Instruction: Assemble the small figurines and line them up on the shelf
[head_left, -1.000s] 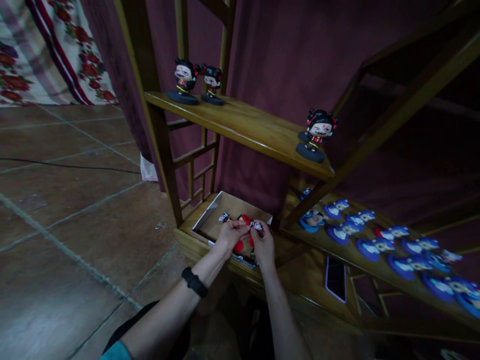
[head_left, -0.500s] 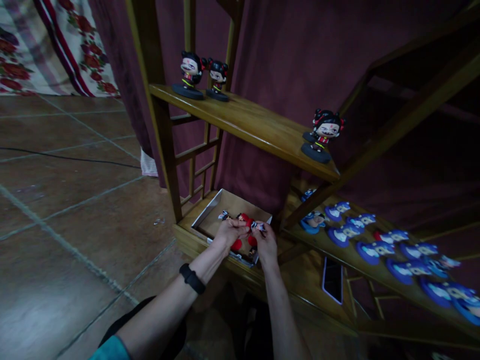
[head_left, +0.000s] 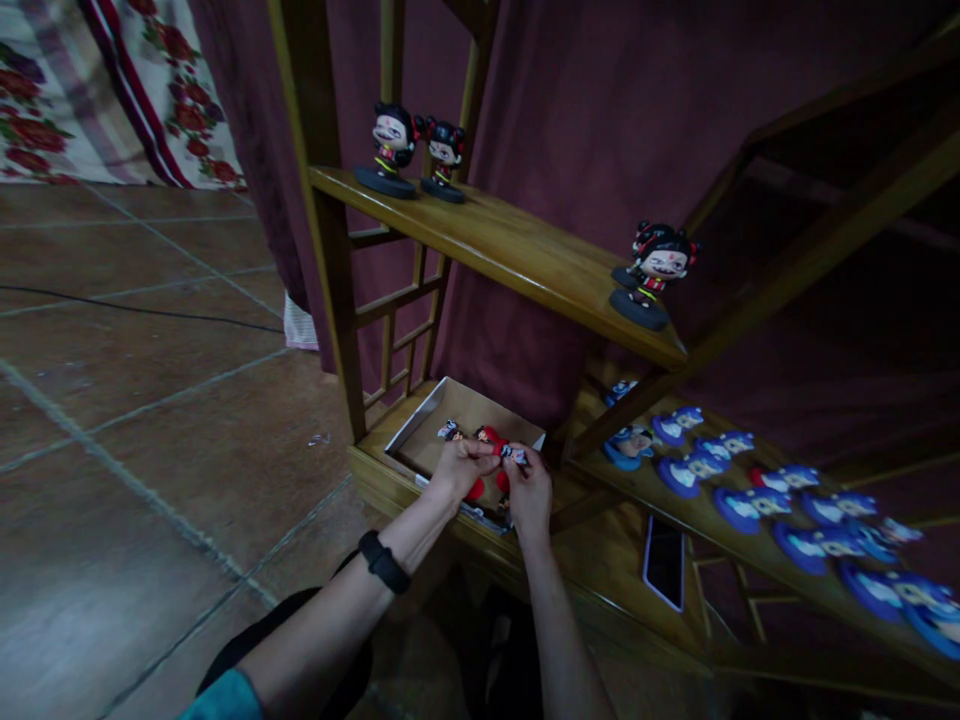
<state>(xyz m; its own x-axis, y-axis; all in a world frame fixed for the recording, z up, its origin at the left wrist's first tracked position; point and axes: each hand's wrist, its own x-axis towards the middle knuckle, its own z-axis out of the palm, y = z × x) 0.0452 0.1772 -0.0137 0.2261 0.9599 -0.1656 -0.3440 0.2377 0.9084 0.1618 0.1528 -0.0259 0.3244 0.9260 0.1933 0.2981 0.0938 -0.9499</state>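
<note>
Over a shallow cardboard box (head_left: 417,412), my two hands meet at one small red, black and white figurine (head_left: 513,455). My left hand (head_left: 459,470) grips its red part from the left. On the white-and-black end, the fingers of my right hand (head_left: 531,490) are closed from the right. Beneath and around my hands, several other red figurines lie in the box, among them one with a white-and-black top (head_left: 450,430) near its left side and a red one (head_left: 487,436) behind my fingers. My hands partly cover the rest.
The box rests on the low wooden shelf (head_left: 371,445). Above it, an upper shelf (head_left: 510,250) bears black-haired figurines (head_left: 394,135) at both ends. On the right, a side shelf holds several blue figurines (head_left: 694,470). A phone (head_left: 664,562) lies below them. A cable (head_left: 142,312) crosses the floor.
The view has shifted slightly. Both hands stay together over the box on the same figurine, with only a small movement of the right fingers.
</note>
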